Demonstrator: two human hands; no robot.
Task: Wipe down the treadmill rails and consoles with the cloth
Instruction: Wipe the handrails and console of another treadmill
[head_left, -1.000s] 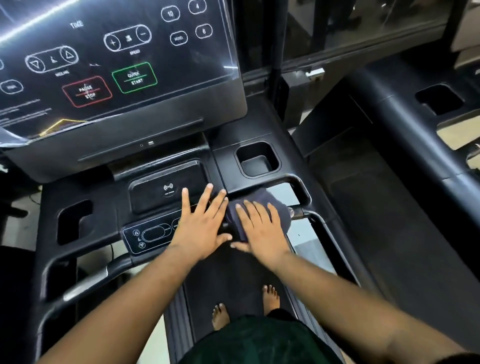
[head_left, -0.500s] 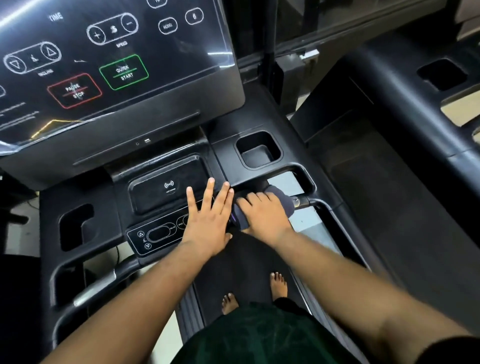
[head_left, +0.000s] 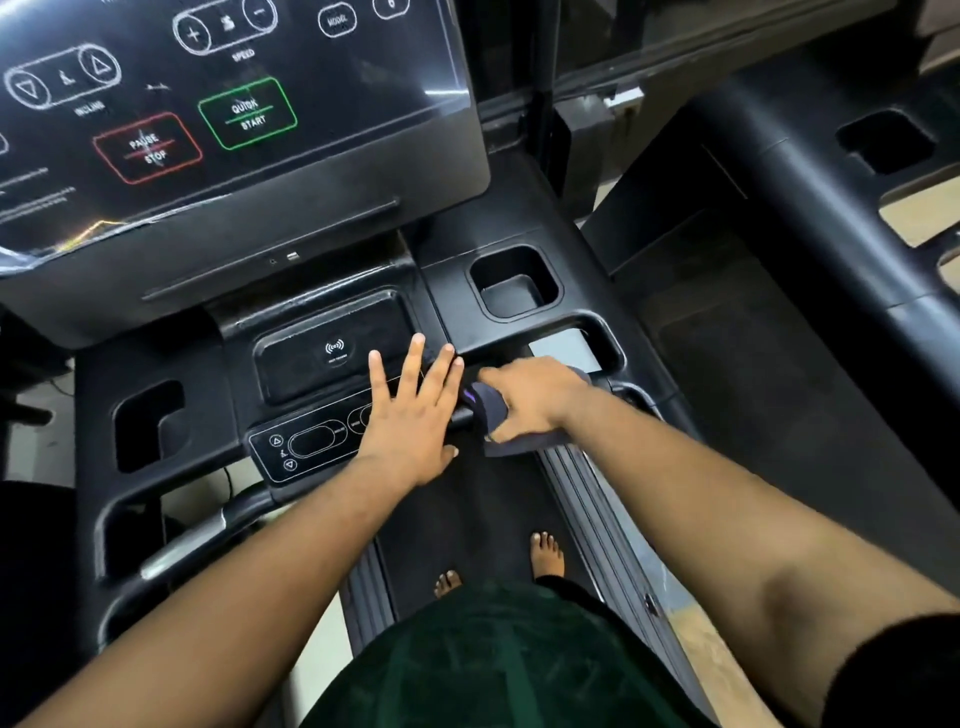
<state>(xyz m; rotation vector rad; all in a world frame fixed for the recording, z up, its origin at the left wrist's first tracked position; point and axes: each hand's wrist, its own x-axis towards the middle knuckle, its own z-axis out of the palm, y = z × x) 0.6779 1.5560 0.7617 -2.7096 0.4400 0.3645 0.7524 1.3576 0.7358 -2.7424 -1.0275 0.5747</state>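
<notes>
Your right hand (head_left: 530, 397) has curled, now gripping the cloth (head_left: 491, 410) round the rail (head_left: 462, 415); your left hand (head_left: 415, 415) rests flat, fingers spread, on the console (head_left: 322, 447).

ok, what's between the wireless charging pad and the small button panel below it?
Head view: only the flat left hand, fingers spread across that gap between black charging pad and black button panel.

The cloth (head_left: 496, 410) is dark navy with a purple mark. The console (head_left: 249, 249) is black; its stop button (head_left: 147, 148) is outlined red, its start button (head_left: 248, 113) green.
</notes>
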